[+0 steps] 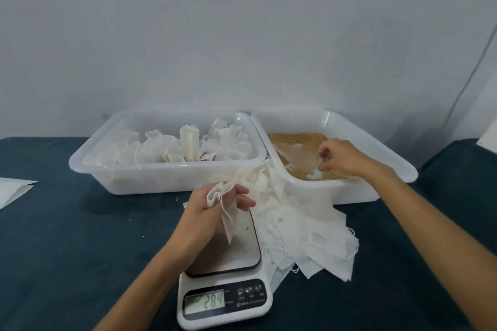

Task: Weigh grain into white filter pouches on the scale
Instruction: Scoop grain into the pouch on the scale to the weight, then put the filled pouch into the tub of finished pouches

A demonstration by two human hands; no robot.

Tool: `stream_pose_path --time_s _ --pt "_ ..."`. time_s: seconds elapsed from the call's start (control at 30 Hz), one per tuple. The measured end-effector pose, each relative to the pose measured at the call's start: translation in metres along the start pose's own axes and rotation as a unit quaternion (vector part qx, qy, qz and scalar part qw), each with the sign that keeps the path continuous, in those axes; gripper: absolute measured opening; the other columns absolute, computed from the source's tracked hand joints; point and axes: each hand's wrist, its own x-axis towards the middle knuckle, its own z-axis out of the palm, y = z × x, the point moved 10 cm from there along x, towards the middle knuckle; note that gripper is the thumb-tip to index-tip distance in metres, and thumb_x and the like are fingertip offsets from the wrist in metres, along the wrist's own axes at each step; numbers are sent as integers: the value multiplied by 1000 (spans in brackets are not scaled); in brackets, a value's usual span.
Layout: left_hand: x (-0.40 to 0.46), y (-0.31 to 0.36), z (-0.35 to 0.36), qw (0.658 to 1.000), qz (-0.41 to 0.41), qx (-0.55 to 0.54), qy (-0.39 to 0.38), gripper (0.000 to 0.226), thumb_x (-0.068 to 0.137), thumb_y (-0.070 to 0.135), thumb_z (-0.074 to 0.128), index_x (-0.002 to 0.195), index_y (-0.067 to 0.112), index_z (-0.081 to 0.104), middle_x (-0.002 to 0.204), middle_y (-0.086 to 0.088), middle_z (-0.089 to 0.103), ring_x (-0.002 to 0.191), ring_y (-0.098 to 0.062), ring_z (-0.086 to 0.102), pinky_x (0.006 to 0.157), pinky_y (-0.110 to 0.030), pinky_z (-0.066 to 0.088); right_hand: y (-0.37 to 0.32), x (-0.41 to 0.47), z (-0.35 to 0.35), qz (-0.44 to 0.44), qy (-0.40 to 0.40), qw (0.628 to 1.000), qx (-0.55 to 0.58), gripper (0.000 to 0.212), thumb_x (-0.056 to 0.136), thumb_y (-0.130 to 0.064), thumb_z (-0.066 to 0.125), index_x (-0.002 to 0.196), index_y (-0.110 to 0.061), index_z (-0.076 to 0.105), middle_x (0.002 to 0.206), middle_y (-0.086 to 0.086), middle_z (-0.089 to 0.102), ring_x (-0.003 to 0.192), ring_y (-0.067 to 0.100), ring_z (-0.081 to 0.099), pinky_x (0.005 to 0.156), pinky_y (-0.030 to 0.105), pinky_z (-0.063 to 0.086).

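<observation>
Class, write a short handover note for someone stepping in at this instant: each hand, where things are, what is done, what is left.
Left hand grips a pouch over the scale; display shows 28.4.
Right hand pinches a translucent scoop in the grain tray.
Done: filled pouches stand in the left tray.
Left: empty pouches lie piled right of the scale; fill and weigh them.
</observation>
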Motion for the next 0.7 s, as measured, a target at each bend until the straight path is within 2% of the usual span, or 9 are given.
stream_pose_path --time_s 0.1,0.2,0.33,0.4,0.43,0.5,0.57,0.63,0.7 --pt "1 5 -10 999 13 -18 36 35 103 38 51 105 12 75 97 -9 81 91 -18 77 65 -19 55 20 10 20 39 -55 996 -56 17 84 -9 80 81 -5 63 89 -2 62 82 14 58 74 29 48" --pt "2 10 -18 998 23 -16 63 38 105 39 49 107 11 75 99 -9 80 90 -19 77 63 -21 55 31 19 35 55 -88 989 -108 14 88 -7 73 102 -8 74 109 4 70 97 22 63 89 35 53" --pt "2 18 -42 994 17 -41 98 30 104 36 53 103 20 78 102 -12 79 96 -24 75 62 -31 58 41 25 45 77 -114 979 -152 21 91 -8 68 111 -10 70 115 10 69 100 23 63 88 33 52" --pt "7 30 -71 989 26 -42 142 29 105 35 53 102 19 77 101 -11 79 97 -24 76 67 -36 61 37 24 35 71 -68 981 -168 24 89 -10 70 113 -8 70 115 10 70 102 25 65 89 37 54" --pt "11 38 -89 984 35 -36 171 30 108 33 50 104 17 75 100 -10 79 97 -23 75 68 -36 61 26 22 24 48 -10 985 -163 26 90 -11 70 116 -8 68 116 9 69 103 25 65 88 39 54" --pt "24 55 -127 971 47 -37 230 31 113 26 45 105 12 71 95 -8 78 94 -21 74 67 -33 61 -9 5 -3 -26 138 987 -79 24 94 -15 67 118 -13 67 115 3 68 102 22 63 85 38 53" --pt "41 67 -161 956 46 -65 282 30 114 19 41 103 9 68 90 -8 75 89 -21 72 65 -30 60 -51 -27 -21 -105 254 960 45 16 96 -17 63 111 -18 69 103 -4 69 92 12 63 80 32 53" --pt "58 75 -192 938 35 -62 339 31 113 14 37 102 9 66 90 -8 73 87 -20 71 63 -30 60 -90 -56 -21 -172 286 931 146 12 95 -17 64 104 -22 69 91 -14 67 84 1 61 75 15 48" --pt "74 81 -220 924 10 -14 383 31 111 9 36 103 6 65 90 -9 72 90 -21 70 66 -32 60 -122 -76 -5 -212 263 913 229 13 95 -18 65 102 -27 70 86 -19 67 83 1 63 72 10 45"
